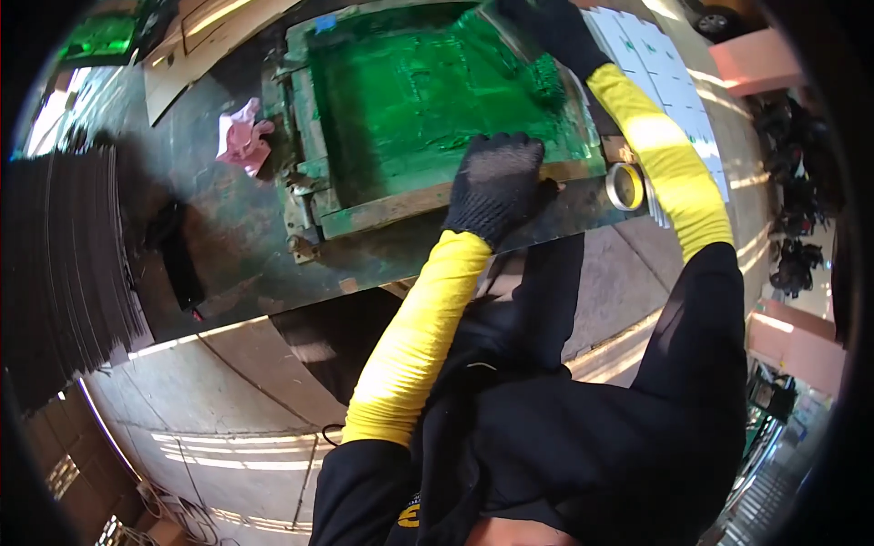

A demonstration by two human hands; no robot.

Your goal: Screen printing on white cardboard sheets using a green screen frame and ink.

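The left hand (496, 182), in a black glove with a yellow sleeve, lies flat with its fingers (510, 146) spread on the near wooden edge of the printing screen frame (382, 211), pressing rather than gripping. The right hand (551, 32), gloved likewise, is at the frame's far right corner; whether its fingers close on anything cannot be told. Green ink (410, 100) coats the mesh beyond the left fingers. A tape roll (625, 186) lies on the tabletop (237, 246) just right of them; a pink rag (242, 136) lies well to their left.
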